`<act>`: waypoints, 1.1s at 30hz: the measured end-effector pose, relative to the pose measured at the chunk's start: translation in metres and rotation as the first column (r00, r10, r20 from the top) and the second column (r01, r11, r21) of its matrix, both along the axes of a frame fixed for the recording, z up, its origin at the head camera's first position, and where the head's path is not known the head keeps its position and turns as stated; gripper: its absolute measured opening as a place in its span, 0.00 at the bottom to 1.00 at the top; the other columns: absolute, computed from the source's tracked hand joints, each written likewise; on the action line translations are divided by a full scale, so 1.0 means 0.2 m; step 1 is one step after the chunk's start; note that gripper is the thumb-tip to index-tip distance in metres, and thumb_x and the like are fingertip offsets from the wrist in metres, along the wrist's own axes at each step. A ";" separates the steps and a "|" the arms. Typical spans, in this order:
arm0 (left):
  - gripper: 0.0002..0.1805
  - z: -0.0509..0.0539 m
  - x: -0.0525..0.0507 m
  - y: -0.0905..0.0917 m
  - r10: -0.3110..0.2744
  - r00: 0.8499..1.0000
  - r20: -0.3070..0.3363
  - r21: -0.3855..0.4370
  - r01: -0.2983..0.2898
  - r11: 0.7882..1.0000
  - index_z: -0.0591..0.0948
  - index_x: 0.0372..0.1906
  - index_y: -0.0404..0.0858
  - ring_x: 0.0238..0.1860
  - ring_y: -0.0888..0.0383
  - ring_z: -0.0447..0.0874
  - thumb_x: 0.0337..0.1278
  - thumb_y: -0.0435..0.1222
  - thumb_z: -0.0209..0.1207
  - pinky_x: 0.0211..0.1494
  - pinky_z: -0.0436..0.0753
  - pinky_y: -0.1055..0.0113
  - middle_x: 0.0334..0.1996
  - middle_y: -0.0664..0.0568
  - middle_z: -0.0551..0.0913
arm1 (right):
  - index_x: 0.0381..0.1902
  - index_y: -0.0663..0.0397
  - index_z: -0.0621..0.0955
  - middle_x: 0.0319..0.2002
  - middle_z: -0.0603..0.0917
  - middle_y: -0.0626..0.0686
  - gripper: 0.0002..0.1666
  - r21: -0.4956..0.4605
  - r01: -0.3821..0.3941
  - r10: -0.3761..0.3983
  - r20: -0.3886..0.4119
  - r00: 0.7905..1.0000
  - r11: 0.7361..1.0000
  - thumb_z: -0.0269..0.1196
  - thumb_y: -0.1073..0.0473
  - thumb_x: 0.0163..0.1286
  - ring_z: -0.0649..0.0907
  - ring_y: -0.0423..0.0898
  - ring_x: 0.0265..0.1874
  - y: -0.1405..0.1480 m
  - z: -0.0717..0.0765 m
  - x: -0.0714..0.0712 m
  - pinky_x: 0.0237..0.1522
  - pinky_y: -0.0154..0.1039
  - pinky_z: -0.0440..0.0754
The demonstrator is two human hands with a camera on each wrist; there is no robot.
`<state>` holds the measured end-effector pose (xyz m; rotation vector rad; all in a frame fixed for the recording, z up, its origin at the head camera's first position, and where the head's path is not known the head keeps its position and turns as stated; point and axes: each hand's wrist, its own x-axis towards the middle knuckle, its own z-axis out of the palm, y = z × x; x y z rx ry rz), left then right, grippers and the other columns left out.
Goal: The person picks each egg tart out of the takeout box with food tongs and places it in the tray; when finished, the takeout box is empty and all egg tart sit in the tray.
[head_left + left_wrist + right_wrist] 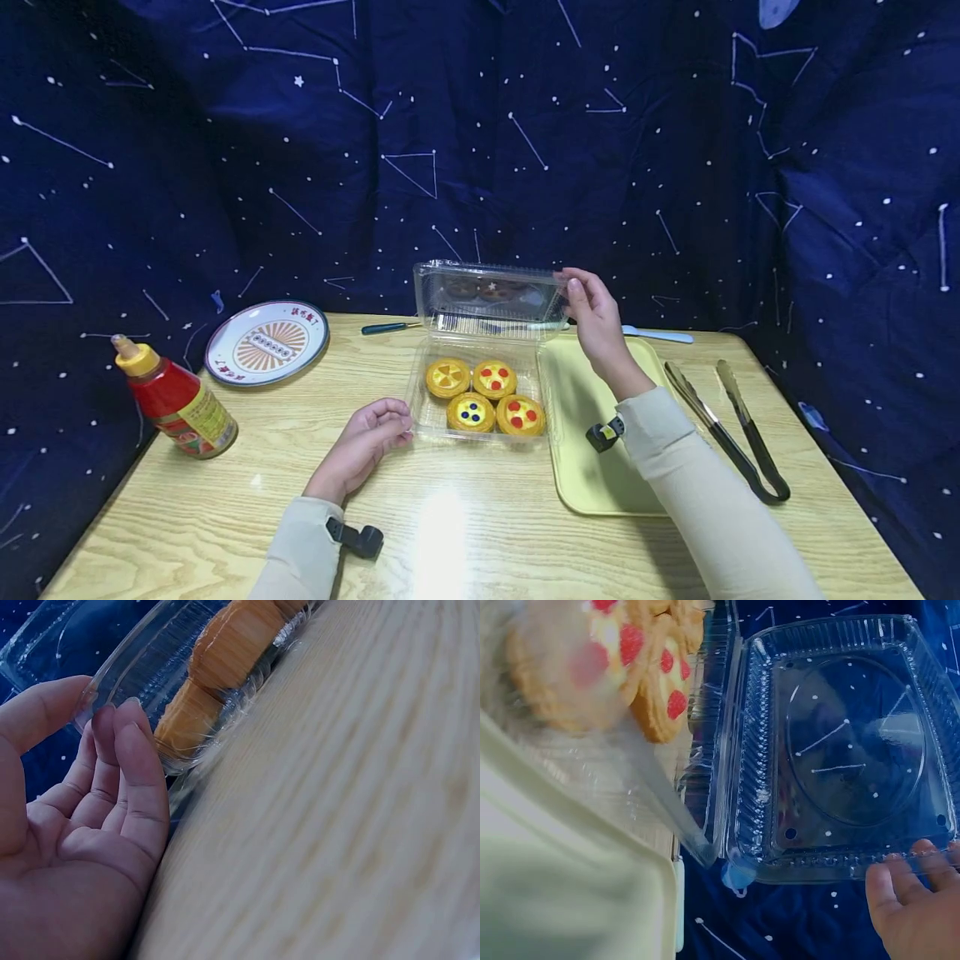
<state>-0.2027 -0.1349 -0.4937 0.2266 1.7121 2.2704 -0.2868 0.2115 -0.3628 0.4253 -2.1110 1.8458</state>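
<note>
A clear plastic clamshell box (423,417) stands on the table with its hinged lid (491,293) raised at the back. Inside sit several egg tarts (471,412): two topped with red pieces, one with blue dots, one with yellow-orange wedges. At the box's front left corner my left hand (367,442) pinches the rim between thumb and fingertips; in the left wrist view this hand (90,802) is seen palm-side, beside the tarts' orange sides (232,645). My right hand (596,321) holds the lid by its right edge, and its fingertips (922,859) show on the lid's rim in the right wrist view.
Right of the box lies a yellow tray (600,479), partly under my right forearm. Black-handled tongs (750,450) rest farther right. A patterned plate (267,343) and a red sauce bottle (180,404) are at left. Behind are a dark-handled tool (386,328) and a light-blue handle (660,335).
</note>
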 end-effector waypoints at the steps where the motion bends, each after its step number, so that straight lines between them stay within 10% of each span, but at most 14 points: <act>1: 0.10 0.00 0.00 0.00 -0.001 1.000 -0.001 0.001 0.001 1.000 0.73 0.46 0.30 0.39 0.53 0.81 0.63 0.28 0.58 0.48 0.82 0.62 0.36 0.49 0.80 | 0.68 0.66 0.67 0.63 0.74 0.63 0.27 -0.012 0.007 -0.007 0.014 1.000 1.000 0.45 0.53 0.82 0.73 0.59 0.63 0.00 -0.01 -0.02 0.61 0.58 0.72; 20: 0.15 -0.01 0.00 -0.01 -0.018 1.000 -0.017 -0.028 0.017 0.999 0.69 0.51 0.26 0.41 0.54 0.80 0.66 0.30 0.58 0.50 0.81 0.61 0.38 0.47 0.77 | 0.72 0.68 0.61 0.69 0.66 0.67 0.27 -0.198 0.008 0.048 0.274 0.960 0.980 0.46 0.60 0.81 0.68 0.63 0.67 0.02 -0.14 -0.13 0.68 0.57 0.63; 33: 0.11 -0.01 0.00 0.00 0.004 1.000 -0.012 -0.033 -0.005 0.999 0.72 0.48 0.31 0.42 0.52 0.80 0.66 0.30 0.58 0.48 0.81 0.63 0.38 0.46 0.78 | 0.77 0.59 0.53 0.71 0.62 0.67 0.36 -0.075 -0.018 0.049 0.440 0.897 0.997 0.50 0.66 0.76 0.64 0.61 0.69 0.05 -0.27 -0.14 0.68 0.60 0.63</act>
